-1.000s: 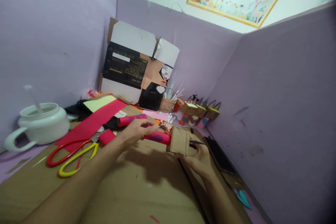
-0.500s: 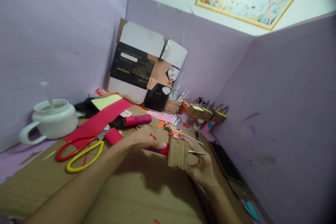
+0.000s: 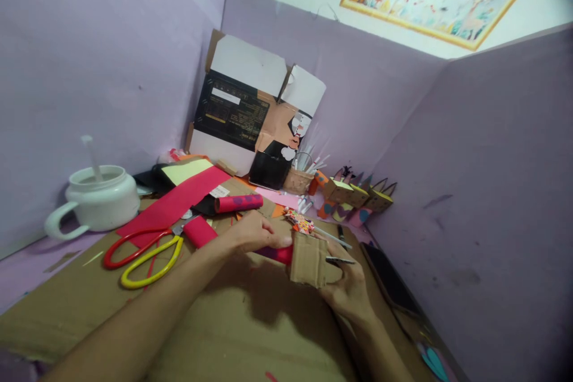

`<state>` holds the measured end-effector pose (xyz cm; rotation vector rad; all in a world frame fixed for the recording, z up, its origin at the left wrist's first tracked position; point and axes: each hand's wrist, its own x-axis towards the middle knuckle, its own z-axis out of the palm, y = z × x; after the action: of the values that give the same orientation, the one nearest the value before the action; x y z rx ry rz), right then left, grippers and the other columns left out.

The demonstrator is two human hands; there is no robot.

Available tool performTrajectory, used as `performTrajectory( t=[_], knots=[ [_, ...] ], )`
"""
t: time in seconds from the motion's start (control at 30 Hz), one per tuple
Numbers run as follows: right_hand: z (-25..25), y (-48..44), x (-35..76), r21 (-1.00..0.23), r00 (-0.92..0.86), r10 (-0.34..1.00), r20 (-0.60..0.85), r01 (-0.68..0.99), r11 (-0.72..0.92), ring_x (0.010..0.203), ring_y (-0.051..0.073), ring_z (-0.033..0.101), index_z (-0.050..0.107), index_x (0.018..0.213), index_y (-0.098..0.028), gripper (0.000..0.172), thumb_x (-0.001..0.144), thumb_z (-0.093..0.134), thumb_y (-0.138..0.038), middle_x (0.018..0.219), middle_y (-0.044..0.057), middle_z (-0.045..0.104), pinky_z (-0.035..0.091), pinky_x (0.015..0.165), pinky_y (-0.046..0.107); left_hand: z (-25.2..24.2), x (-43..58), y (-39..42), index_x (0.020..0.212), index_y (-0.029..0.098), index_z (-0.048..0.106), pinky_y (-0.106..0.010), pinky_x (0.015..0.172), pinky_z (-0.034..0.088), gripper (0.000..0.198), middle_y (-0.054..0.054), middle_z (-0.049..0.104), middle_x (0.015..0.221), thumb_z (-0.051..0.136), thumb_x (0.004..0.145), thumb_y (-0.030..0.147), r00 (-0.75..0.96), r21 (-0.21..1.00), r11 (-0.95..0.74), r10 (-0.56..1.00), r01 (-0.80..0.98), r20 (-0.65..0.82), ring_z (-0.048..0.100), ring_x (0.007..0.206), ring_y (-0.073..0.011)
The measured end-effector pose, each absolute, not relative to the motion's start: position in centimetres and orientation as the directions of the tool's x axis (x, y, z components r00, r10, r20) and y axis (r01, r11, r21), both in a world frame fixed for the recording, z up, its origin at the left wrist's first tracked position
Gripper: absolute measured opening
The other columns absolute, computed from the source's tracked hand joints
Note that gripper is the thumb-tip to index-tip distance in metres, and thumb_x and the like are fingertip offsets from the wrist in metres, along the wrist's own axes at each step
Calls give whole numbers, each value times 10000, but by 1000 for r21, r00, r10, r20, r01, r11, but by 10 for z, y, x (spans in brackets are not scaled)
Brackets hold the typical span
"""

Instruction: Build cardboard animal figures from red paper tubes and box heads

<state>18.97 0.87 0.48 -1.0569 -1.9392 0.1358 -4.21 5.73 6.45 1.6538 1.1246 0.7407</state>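
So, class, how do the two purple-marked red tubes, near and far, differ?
The near tube is in the left hand; the far tube lies unheld. The hand partly hides the near tube, while the far tube shows its full length. Both carry purple patches on red.

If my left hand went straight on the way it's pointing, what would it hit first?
Your left hand would probably meet the small cardboard box in your right hand, though depth is unclear.
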Motion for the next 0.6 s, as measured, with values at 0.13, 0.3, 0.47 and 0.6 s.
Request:
performTrajectory(
  t=[0.13,0.3,0.47,0.6],
  knots=[
    [7,11,189,-596,-98,783,614,594,541,998,302,612,577,1182,-194,576,620,704,-223,1161,109,639,482,889,462,73,-59,62,955,165,684,-251,625,425,512,-62,664,906,611,663,579,404,977,-84,915,196,-3,573,836,-212],
    [5,12,187,-814,159,864,478,449,368,911,318,633,646,1032,-173,562,496,795,-253,1038,107,695,507,818,448,77,-67,61,1200,187,549,-298,625,484,712,-100,634,1018,698,605,548,482,986,-22,874,166,-62,598,896,-257],
    [4,14,188,-962,209,939,273,71,263,787,305,665,685,829,-178,434,517,771,-466,802,88,736,512,759,448,66,-57,64,1239,185,517,-346,728,489,703,-123,599,1137,692,647,521,471,984,-176,865,-41,174,590,973,-268],
    [7,12,187,-869,-168,974,-150,-447,-211,749,225,698,701,875,-205,421,600,736,-522,814,46,753,502,807,409,64,-56,67,1249,173,493,-372,864,446,748,-135,556,1220,760,597,422,367,935,-275,865,-224,342,535,1063,-262]
  ],
)
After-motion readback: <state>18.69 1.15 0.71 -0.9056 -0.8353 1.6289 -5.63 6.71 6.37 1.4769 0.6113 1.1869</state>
